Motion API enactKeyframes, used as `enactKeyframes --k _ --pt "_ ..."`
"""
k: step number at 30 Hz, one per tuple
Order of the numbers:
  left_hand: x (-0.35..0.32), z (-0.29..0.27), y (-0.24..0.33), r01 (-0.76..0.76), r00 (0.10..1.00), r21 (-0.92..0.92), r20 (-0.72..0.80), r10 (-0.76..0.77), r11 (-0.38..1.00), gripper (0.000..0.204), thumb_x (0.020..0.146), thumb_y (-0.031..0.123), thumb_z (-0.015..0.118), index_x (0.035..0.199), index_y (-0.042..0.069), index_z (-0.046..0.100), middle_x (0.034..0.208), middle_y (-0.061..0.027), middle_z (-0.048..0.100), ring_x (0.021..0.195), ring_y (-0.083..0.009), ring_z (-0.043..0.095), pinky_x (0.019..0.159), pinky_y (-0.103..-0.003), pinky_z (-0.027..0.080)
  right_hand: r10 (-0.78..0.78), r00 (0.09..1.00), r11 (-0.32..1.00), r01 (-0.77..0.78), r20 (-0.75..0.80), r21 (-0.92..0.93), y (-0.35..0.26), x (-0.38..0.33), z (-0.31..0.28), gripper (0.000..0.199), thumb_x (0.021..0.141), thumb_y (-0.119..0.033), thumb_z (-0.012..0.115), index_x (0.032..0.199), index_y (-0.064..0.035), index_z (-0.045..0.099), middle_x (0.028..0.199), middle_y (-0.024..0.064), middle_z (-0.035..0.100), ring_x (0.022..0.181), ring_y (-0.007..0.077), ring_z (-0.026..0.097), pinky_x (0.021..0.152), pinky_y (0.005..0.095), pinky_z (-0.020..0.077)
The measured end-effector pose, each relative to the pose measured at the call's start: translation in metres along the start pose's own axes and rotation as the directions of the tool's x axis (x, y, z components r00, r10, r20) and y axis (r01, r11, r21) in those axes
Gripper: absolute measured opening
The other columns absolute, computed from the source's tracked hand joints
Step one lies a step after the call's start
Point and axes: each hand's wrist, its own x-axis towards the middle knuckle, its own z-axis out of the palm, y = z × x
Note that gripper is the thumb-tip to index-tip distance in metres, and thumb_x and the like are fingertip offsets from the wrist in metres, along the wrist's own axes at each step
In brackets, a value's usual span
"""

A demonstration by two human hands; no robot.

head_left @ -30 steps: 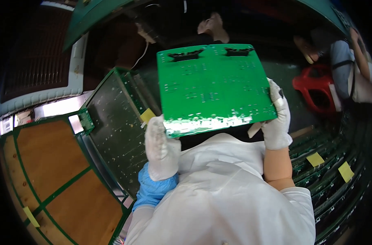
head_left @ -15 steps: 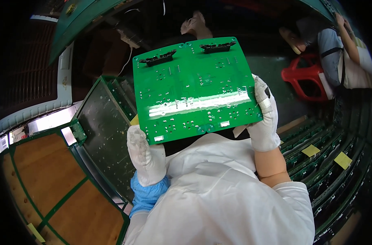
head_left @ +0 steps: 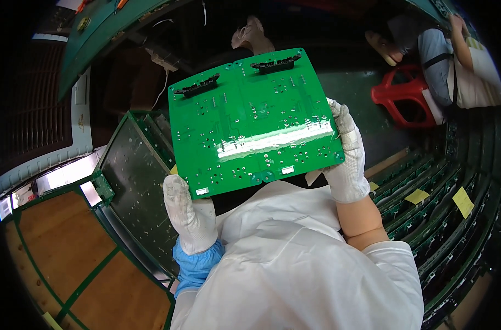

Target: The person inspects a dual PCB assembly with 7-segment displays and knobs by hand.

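Note:
A green circuit board is held up in front of my chest, tilted, with a bright band of light reflected across it. Two black connectors, a left one and a right one, stand along its far edge, and solder points dot the surface. My left hand, in a white glove with a blue sleeve cover at the wrist, grips the near left corner. Gloved in white too, my right hand clasps the right edge, its fingers partly hidden beneath the board.
To my right are racks of upright boards, some with yellow notes. Beyond them, a person is near a red plastic stool. At my left are a dark metal panel and a green-framed wooden board.
Both hands and the circuit board have shifted slightly left in view, and the board is turned a little. The reflected light band has slid rightward across the board.

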Motion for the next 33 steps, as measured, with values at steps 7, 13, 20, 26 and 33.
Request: enactKeyframes --k 7,13,20,26,33 --pt "-0.001 -0.005 0.0 0.081 0.996 -0.086 0.039 -0.077 0.993 0.028 0.091 0.027 0.04 0.103 0.003 0.047 0.098 -0.0054 0.053 0.089 -0.0134 0.053 0.076 -0.027 0.045 0.018 1.0 0.994 -0.02 0.02 0.111 0.001 -0.001 -0.002 0.037 0.092 -0.031 0.036 0.111 -0.0019 0.048 0.094 0.0041 0.056 0.078 0.0062 0.053 0.069 0.019 0.045" --pt "0.001 -0.009 -0.003 0.088 0.995 -0.127 0.054 -0.082 0.988 0.025 0.09 0.026 0.042 0.101 0.004 0.047 0.098 -0.0046 0.053 0.089 -0.0133 0.053 0.078 -0.028 0.045 -0.033 0.999 0.995 0.029 0.039 0.093 0.002 -0.003 -0.001 0.036 0.092 -0.03 0.036 0.109 -0.0015 0.049 0.094 0.005 0.056 0.083 0.0069 0.053 0.071 0.0201 0.0448" --pt "0.001 -0.011 -0.003 0.043 0.991 -0.275 0.134 -0.006 0.961 0.018 0.089 0.017 0.04 0.098 0.005 0.051 0.099 -0.0041 0.056 0.091 -0.0156 0.054 0.079 -0.03 0.045 -0.077 0.996 0.997 0.077 0.046 -0.007 -0.002 -0.006 0.001 0.035 0.093 -0.029 0.034 0.108 -0.0003 0.049 0.095 0.0051 0.055 0.085 0.0084 0.052 0.075 0.0219 0.0436" --pt "0.001 -0.016 -0.005 0.001 0.987 -0.234 0.159 0.037 0.972 0.023 0.09 0.014 0.039 0.107 0.005 0.052 0.108 -0.0053 0.055 0.098 -0.0166 0.053 0.082 -0.031 0.045 -0.013 1.0 0.999 0.013 -0.003 0.049 -0.001 -0.006 0.001 0.035 0.092 -0.03 0.036 0.108 -0.0011 0.05 0.095 0.0047 0.056 0.085 0.0085 0.053 0.075 0.0216 0.044" --pt "-0.003 -0.013 -0.003 0.037 0.997 -0.227 0.075 -0.021 0.973 0.024 0.09 0.014 0.04 0.108 0.005 0.051 0.106 -0.0055 0.056 0.095 -0.0162 0.054 0.076 -0.029 0.047 -0.008 1.0 0.993 0.007 0.004 0.119 0.001 -0.006 -0.001 0.035 0.091 -0.031 0.038 0.108 -0.0014 0.05 0.095 0.0048 0.056 0.084 0.0088 0.054 0.074 0.0215 0.0449"
